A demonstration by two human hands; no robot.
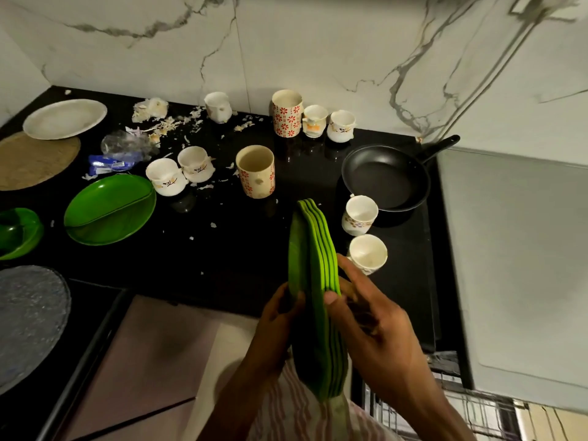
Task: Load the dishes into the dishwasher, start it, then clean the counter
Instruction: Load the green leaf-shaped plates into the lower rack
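A stack of several green plates stands on edge in front of me, above the black counter's front edge. My left hand grips the stack from the left. From the right my right hand holds it too, its thumb on the plates' rims. One more green plate lies flat on the counter at the left, and a green bowl sits at the far left edge. A wire dishwasher rack shows at the bottom right, below the counter.
Several white cups and two tall red-flowered mugs stand about the counter. A black frying pan sits right of centre. A white oval plate, a woven mat, plastic wrappers and food scraps lie at the back left.
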